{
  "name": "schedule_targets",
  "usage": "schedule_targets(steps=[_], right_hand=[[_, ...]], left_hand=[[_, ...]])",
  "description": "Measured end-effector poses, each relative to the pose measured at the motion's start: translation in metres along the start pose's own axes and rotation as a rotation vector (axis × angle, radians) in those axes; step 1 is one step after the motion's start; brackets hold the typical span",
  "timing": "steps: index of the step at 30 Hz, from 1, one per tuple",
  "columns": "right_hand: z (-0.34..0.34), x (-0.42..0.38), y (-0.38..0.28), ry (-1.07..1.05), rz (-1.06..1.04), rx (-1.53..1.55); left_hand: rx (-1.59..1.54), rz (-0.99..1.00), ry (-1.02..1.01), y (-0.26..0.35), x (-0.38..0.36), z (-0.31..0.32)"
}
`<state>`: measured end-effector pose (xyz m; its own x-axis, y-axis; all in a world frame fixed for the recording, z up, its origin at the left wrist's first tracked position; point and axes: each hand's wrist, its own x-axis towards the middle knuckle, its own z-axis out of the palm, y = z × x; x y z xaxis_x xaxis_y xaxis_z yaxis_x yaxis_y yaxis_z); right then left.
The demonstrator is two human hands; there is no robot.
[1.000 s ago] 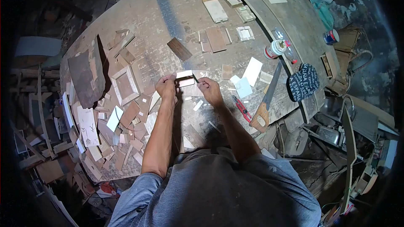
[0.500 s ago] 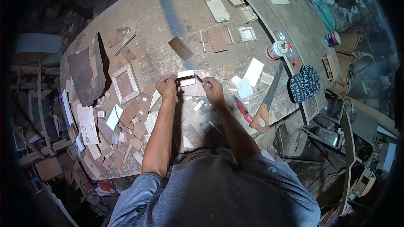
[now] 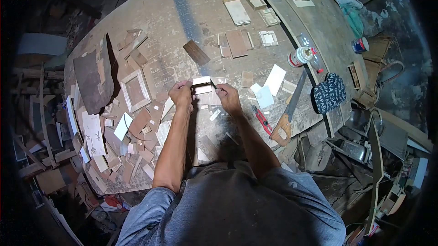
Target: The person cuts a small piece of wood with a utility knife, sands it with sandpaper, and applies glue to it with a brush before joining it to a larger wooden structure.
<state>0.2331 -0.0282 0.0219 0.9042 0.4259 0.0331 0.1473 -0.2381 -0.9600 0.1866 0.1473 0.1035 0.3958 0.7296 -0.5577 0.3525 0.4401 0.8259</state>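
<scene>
Over the worktable, my left hand (image 3: 181, 93) is closed on the left end of a small open frame with pale edges (image 3: 201, 81). My right hand (image 3: 228, 96) pinches a thin dark strip (image 3: 213, 84) at the frame's right end; its exact kind is too small to make out. Beneath the frame lies a flat pale board (image 3: 211, 98). Right of my right hand are a light blue card (image 3: 264, 96), a white card (image 3: 275, 79) and a small brown square (image 3: 247, 79).
A handsaw (image 3: 288, 113) and a red utility knife (image 3: 262, 119) lie to the right, near a glue pot (image 3: 300, 57) and a dark lettered cap (image 3: 329, 93). Wood scraps (image 3: 139, 123) and a square wooden frame (image 3: 135, 90) crowd the left. Small box pieces (image 3: 237, 11) sit farther back.
My right hand has shifted slightly left, closer to the frame's right end. My left hand keeps its hold, and the things on the table stay put.
</scene>
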Motion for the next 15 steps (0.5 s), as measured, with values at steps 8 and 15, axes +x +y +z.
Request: schedule_targets(steps=[8,15], right_hand=[[-0.001,-0.008,0.003,0.046,0.045,0.012],[0.009,0.001,-0.001,0.026,0.052,0.066]], left_hand=[[0.017,-0.008,0.003,0.0,0.001,0.0],[0.042,0.015,0.007,0.0,0.002,0.0]])
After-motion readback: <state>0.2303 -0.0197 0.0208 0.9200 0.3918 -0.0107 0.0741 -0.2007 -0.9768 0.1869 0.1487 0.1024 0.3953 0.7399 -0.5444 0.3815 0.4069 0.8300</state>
